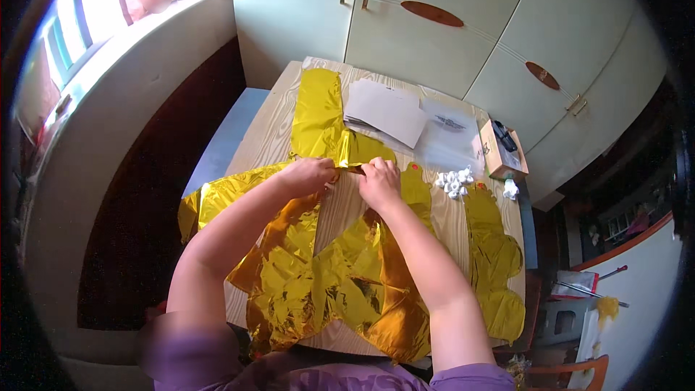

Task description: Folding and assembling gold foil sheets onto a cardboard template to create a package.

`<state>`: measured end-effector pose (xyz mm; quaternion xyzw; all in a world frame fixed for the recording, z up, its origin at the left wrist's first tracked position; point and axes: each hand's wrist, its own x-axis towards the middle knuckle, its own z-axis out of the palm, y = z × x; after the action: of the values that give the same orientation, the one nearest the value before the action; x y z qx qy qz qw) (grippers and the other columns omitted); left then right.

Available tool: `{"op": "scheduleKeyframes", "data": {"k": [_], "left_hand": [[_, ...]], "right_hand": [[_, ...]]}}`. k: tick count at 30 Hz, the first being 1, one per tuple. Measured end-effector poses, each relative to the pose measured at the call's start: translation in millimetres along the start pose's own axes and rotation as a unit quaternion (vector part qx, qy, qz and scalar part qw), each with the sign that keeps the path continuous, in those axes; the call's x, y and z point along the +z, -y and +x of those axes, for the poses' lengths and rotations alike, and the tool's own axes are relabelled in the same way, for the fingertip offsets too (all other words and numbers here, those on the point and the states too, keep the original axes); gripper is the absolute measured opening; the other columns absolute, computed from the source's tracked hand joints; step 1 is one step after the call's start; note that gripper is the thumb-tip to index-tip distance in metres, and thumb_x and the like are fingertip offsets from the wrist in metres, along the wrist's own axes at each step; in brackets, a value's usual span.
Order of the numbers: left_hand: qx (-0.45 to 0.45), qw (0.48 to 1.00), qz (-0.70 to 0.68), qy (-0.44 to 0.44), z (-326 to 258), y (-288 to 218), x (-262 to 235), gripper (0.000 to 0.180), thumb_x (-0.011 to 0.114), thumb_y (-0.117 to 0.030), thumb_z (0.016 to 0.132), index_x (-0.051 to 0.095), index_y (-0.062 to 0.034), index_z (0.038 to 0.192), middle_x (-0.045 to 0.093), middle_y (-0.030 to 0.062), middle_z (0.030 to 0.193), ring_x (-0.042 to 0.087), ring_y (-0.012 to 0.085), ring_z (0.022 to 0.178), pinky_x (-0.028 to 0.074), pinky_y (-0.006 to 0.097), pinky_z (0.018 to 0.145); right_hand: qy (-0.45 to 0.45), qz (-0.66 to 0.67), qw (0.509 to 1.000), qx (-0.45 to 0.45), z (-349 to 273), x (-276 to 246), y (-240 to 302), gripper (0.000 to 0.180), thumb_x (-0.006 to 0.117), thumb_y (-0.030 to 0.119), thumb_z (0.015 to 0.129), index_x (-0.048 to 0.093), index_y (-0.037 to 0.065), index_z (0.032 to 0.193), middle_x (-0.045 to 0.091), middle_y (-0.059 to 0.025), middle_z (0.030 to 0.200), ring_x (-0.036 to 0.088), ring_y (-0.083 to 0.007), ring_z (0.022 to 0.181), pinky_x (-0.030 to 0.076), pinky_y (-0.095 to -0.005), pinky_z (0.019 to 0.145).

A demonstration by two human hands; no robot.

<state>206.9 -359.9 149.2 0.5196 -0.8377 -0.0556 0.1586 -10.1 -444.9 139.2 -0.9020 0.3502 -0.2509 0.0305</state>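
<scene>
Head view: the left hand (313,176) and right hand (380,182) grasp a flat gold foil balloon (346,164) between them, around mid-worktop (279,122). Another gold balloon (492,268) lies along the right edge; a cardboard box (496,158) sits near the far right corner.

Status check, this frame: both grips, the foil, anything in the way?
Left grip, right grip: both pinching gold foil piece. More crinkled foil between forearms. Cardboard box rightward, clear of both.

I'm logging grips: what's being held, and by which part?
Flat, shiny gold foil, pinched along a narrow strip by the left fingers and right fingers.
</scene>
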Motion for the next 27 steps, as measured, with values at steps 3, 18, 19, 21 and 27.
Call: {"op": "scheduleKeyframes", "data": {"k": [3,18,19,21,27], "left_hand": [[-0.017,0.999,-0.032,-0.024,1.6,3.2,4.4,0.017,0.063,-0.017,0.08,0.065,-0.0062,0.093,0.063,0.0135,0.099,0.064,0.0349,0.087,0.055,0.043,0.074],[0.011,0.995,0.091,0.039,22.0,18.3,-5.4,0.018,0.074,-0.019,0.072,0.068,-0.0085,0.085,0.067,0.0063,0.088,0.066,0.0274,0.081,0.054,0.039,0.072],[-0.04,0.998,-0.038,-0.004,24.7,13.5,-12.3,0.022,0.077,-0.021,0.069,0.068,-0.0067,0.083,0.069,0.0076,0.085,0.067,0.0285,0.075,0.055,0.039,0.07],[-0.203,0.972,-0.119,-0.004,32.2,3.5,-20.9,0.024,0.079,-0.022,0.068,0.068,-0.0048,0.081,0.07,0.009,0.08,0.067,0.0281,0.068,0.055,0.037,0.065],[-0.309,0.932,-0.189,-0.009,34.5,-0.2,-41.3,0.035,0.084,-0.03,0.071,0.07,0.0002,0.081,0.069,0.0102,0.074,0.061,0.0168,0.064,0.05,0.033,0.061]], "right_hand": [[0.007,0.0,1.0,0.005,-1.9,-1.5,1.9,0.017,0.066,0.021,0.081,0.07,0.007,0.09,0.062,-0.011,0.102,0.054,-0.0319,0.103,0.04,-0.045,0.093],[0.048,0.015,0.998,0.027,2.0,-5.7,1.0,0.02,0.065,0.022,0.083,0.071,0.006,0.094,0.06,-0.0112,0.106,0.053,-0.0323,0.105,0.04,-0.0447,0.096],[0.045,0.012,0.999,0.029,0.8,-5.9,-0.7,0.019,0.065,0.021,0.083,0.071,0.006,0.093,0.06,-0.0113,0.105,0.053,-0.0324,0.105,0.04,-0.0448,0.095],[0.031,0.019,0.999,0.027,-0.7,-5.5,-0.9,0.018,0.065,0.019,0.082,0.071,0.006,0.093,0.061,-0.0115,0.104,0.053,-0.0325,0.105,0.04,-0.045,0.095],[-0.055,0.098,0.993,-0.033,-1.4,-13.0,19.2,0.019,0.065,0.013,0.078,0.074,0.009,0.095,0.062,-0.0127,0.104,0.053,-0.0327,0.105,0.039,-0.0463,0.096]]}}
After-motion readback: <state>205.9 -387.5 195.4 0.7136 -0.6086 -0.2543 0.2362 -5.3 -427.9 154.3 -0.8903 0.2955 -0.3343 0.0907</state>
